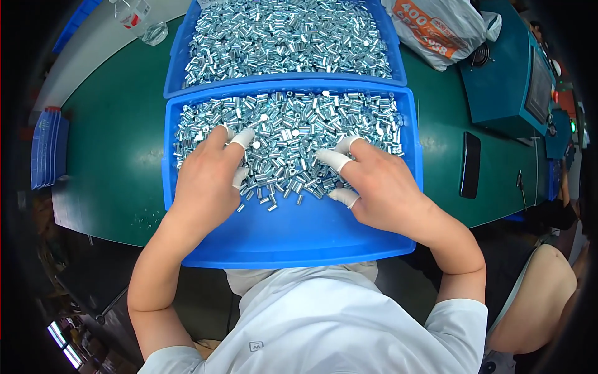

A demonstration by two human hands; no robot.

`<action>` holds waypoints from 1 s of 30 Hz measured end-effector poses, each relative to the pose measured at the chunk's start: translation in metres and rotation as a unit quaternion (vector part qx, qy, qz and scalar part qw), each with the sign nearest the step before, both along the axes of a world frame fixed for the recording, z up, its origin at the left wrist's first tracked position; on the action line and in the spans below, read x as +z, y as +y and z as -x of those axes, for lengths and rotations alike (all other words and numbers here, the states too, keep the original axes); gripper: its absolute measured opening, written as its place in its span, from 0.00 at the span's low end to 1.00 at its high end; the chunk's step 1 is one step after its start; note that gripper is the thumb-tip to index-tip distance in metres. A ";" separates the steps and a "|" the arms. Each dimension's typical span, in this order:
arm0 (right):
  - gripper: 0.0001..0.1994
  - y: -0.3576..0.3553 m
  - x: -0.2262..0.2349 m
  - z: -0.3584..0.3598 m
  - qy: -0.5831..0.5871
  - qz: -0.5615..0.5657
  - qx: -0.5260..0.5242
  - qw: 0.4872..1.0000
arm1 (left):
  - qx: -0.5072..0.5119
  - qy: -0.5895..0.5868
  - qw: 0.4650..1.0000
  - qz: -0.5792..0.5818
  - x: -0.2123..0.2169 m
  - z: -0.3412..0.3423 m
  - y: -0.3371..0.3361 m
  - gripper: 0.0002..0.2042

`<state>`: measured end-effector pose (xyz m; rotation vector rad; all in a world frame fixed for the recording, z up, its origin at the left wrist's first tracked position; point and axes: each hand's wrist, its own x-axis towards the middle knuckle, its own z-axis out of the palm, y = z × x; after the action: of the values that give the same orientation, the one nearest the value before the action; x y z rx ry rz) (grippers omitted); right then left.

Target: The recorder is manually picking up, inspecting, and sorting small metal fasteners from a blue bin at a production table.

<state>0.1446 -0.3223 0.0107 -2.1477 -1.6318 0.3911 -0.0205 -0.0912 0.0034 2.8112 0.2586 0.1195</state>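
Small shiny metal sleeves [293, 118] fill the far and middle part of a blue plastic tray [299, 234] in front of me. Some stand on end, most lie on their sides, and a few loose ones are scattered at the near side of the heap. My left hand [212, 171] rests on the left of the heap, with thumb and index finger apart. On the right, my right hand [383, 181] touches the heap with its fingers spread. White finger cots cover the thumbs and several fingertips. Neither hand visibly grips a sleeve; some fingertips are partly hidden.
Behind it, a second blue tray [168, 78] holds many more sleeves. On the green table [118, 168] are a plastic bottle [143, 22], a white bag [436, 28], a teal machine [498, 81] and a black phone [470, 165]. Stacked blue trays [50, 149] are at left; another person's arm [536, 299] is at right.
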 end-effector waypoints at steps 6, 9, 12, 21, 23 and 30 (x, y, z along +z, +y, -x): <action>0.27 0.007 -0.012 0.004 -0.020 0.018 0.001 1.000 | 0.004 -0.006 1.000 -0.002 -0.007 0.001 -0.001 0.25; 0.24 0.019 -0.015 0.005 -0.040 0.027 -0.002 0.999 | -0.008 -0.035 0.999 -0.004 -0.013 -0.002 -0.004 0.25; 0.21 0.029 -0.011 0.004 -0.055 0.050 0.002 0.997 | -0.013 -0.056 0.998 0.006 -0.018 -0.008 -0.005 0.22; 0.14 0.041 -0.024 -0.017 0.006 -0.031 -0.015 0.999 | -0.070 -0.082 0.990 0.095 -0.026 -0.059 -0.008 0.14; 0.14 0.039 -0.028 -0.021 0.046 -0.052 -0.023 0.997 | -0.064 -0.064 0.990 0.109 -0.021 -0.061 -0.007 0.14; 0.13 0.035 -0.028 -0.027 0.100 -0.112 -0.037 0.988 | -0.028 -0.084 0.975 0.202 0.003 -0.059 0.006 0.10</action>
<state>0.1716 -0.2870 -0.0171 -1.9293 -1.4097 0.3692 0.0380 -0.0853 0.0060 2.3846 0.1443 0.2595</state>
